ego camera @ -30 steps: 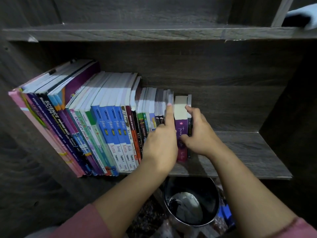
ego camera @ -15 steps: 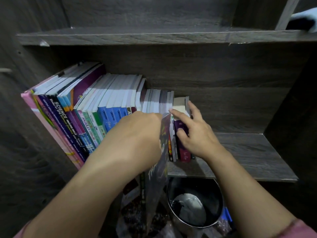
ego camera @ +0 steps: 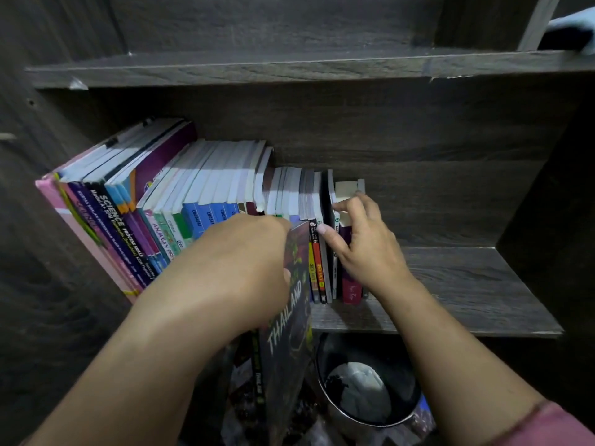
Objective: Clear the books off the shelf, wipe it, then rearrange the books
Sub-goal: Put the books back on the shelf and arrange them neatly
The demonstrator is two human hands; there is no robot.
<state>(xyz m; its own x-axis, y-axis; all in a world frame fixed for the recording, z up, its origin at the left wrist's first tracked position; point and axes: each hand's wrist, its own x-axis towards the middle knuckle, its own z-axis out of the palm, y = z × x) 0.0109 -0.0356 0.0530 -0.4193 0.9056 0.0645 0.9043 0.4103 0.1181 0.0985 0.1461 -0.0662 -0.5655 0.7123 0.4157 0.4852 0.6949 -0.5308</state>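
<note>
Down at the bottom there's a round dark bin with something white and crumpled sitting in it, paper or a bag, can't tell. Just right of the bin a bit of blue pokes out, and on its left there's dark speckled clutter, too murky to make out. Up top, the upper board has a little white scrap at its front edge on the left. An upright divider stands on it, and a pale blue thing lies over something black at the far right.
</note>
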